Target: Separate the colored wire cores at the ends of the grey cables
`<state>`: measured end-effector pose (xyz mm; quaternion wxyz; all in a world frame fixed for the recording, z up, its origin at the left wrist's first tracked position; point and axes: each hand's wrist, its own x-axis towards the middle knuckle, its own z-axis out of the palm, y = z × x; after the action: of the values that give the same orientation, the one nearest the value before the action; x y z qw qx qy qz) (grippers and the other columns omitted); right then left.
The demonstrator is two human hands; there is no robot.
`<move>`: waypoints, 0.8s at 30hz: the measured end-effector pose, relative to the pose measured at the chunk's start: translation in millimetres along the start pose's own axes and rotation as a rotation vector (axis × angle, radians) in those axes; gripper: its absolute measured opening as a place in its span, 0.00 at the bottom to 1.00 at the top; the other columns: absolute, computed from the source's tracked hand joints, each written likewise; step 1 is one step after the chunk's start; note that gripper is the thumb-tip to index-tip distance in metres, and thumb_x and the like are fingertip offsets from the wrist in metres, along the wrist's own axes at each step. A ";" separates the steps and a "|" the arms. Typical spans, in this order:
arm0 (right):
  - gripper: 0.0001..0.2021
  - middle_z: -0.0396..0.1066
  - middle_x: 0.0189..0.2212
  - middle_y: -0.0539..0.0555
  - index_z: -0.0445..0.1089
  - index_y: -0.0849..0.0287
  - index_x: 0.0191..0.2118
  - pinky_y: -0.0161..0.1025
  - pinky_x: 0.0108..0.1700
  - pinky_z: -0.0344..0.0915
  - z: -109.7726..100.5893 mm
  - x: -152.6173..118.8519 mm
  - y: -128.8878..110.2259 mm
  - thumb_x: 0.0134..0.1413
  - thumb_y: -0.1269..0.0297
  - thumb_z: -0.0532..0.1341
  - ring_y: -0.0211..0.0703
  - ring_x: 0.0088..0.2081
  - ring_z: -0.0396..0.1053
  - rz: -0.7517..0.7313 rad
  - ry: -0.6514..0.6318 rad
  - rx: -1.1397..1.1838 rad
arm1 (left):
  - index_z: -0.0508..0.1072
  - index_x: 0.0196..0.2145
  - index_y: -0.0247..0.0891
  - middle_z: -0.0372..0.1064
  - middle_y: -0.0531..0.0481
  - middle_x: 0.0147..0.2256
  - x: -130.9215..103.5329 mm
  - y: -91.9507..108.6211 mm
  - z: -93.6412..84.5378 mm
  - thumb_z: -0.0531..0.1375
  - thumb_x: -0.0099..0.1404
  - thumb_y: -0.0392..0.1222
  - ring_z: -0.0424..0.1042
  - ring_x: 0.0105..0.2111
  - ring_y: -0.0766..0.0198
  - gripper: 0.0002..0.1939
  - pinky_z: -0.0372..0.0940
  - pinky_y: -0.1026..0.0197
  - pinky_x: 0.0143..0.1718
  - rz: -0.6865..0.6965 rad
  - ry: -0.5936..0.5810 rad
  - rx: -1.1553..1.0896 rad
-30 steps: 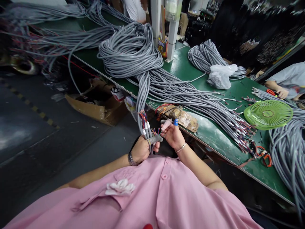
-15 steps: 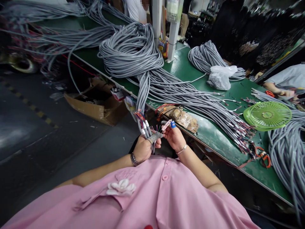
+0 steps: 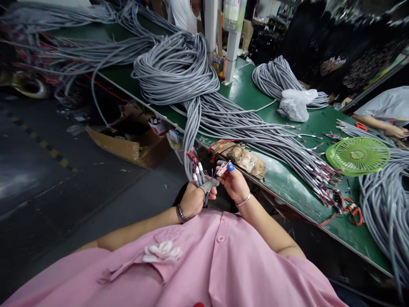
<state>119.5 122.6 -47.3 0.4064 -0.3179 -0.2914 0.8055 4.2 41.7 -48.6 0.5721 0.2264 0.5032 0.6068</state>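
My left hand is closed around several grey cables with white bands and loose coloured wires at their ends. A grey covering wraps its thumb. Close beside it on the right, my right hand pinches a small pink-and-white tool near the thin coloured wires. Blue tape is wound on one of its fingers. The held cables hang down from a large grey coil on the green table.
A taped wooden block lies at the table edge. Right of it are a cable bundle, orange-handled scissors and a green fan. An open cardboard box stands on the floor. At the far right, a person's arm reaches over cables.
The cable ends in my left hand have shifted slightly right and down. The pink-and-white tool has turned a little in my right hand. The other person's arm at the right has moved.
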 end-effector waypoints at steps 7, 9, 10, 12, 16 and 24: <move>0.28 0.73 0.37 0.56 0.72 0.59 0.39 0.36 0.35 0.67 -15.1 -6.9 -5.3 0.51 0.36 0.55 0.39 0.33 0.68 0.139 -0.137 -0.039 | 0.76 0.29 0.31 0.70 0.51 0.20 -2.5 -1.7 -6.8 0.66 0.52 0.45 0.67 0.17 0.68 0.13 0.65 0.66 0.17 -0.007 0.001 0.016; 0.28 0.72 0.37 0.56 0.72 0.60 0.38 0.38 0.36 0.67 -22.0 -13.6 -5.9 0.47 0.37 0.59 0.38 0.32 0.67 0.186 -0.218 -0.102 | 0.76 0.30 0.31 0.70 0.51 0.20 -3.6 -3.4 -10.4 0.66 0.53 0.46 0.67 0.17 0.68 0.13 0.65 0.65 0.18 -0.003 -0.003 0.039; 0.26 0.71 0.36 0.55 0.72 0.60 0.38 0.38 0.36 0.67 -24.3 -17.3 -4.9 0.46 0.40 0.62 0.37 0.31 0.66 0.184 -0.243 -0.152 | 0.76 0.30 0.32 0.70 0.51 0.20 -4.0 -4.7 -12.4 0.66 0.53 0.46 0.67 0.17 0.68 0.12 0.66 0.65 0.18 0.005 -0.007 0.053; 0.20 0.71 0.33 0.52 0.72 0.59 0.37 0.36 0.34 0.65 -25.5 -24.2 -0.3 0.42 0.49 0.69 0.35 0.29 0.64 0.128 -0.241 -0.266 | 0.75 0.29 0.32 0.71 0.51 0.20 -4.4 -7.7 -16.3 0.66 0.54 0.45 0.68 0.17 0.67 0.12 0.66 0.65 0.18 0.023 -0.017 0.077; 0.12 0.70 0.27 0.49 0.72 0.59 0.33 0.32 0.29 0.60 -16.1 -31.6 11.4 0.43 0.58 0.70 0.34 0.27 0.63 -0.049 -0.105 -0.388 | 0.74 0.28 0.33 0.72 0.51 0.20 -5.2 -10.0 -20.8 0.66 0.54 0.45 0.68 0.17 0.67 0.11 0.66 0.65 0.19 0.014 -0.058 0.132; 0.12 0.67 0.20 0.47 0.72 0.59 0.28 0.34 0.28 0.58 -1.2 -27.6 10.4 0.43 0.56 0.69 0.34 0.22 0.60 -0.056 -0.127 -0.406 | 0.75 0.27 0.33 0.72 0.49 0.20 -7.0 -0.1 -21.9 0.66 0.54 0.45 0.69 0.17 0.66 0.11 0.65 0.65 0.20 -0.016 -0.271 0.306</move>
<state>128.4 94.5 -48.0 0.3370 -0.3336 -0.4814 0.7372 -12.6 27.6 -55.2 0.5982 0.3861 0.5099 0.4828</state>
